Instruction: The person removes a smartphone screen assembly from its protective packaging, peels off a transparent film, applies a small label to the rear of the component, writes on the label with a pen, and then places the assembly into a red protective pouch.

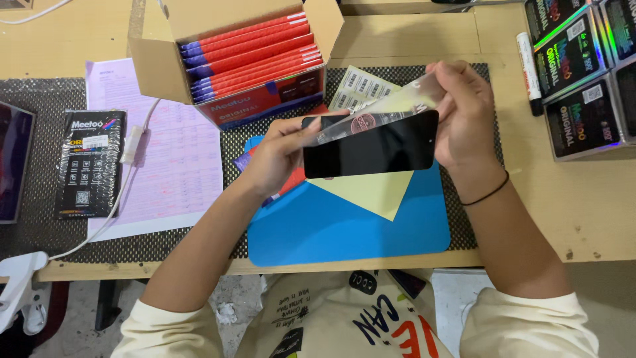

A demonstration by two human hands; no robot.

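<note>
A black phone screen panel [377, 149] is held level above a blue mat [331, 229]. My left hand [278, 154] grips its left end. My right hand [464, 116] holds its right end and pinches a clear protective film [391, 106] that lifts off the panel at an angle. A pale yellow sheet [374, 193] lies on the mat under the panel.
An open cardboard box [165, 73] of red and blue flat packs stands at the back. Barcode sticker sheets [361, 86] lie behind the panel. A black packet [89, 162] rests on a pink paper [179, 166] at left. Black holographic boxes [583, 73] and a marker [529, 66] sit at right.
</note>
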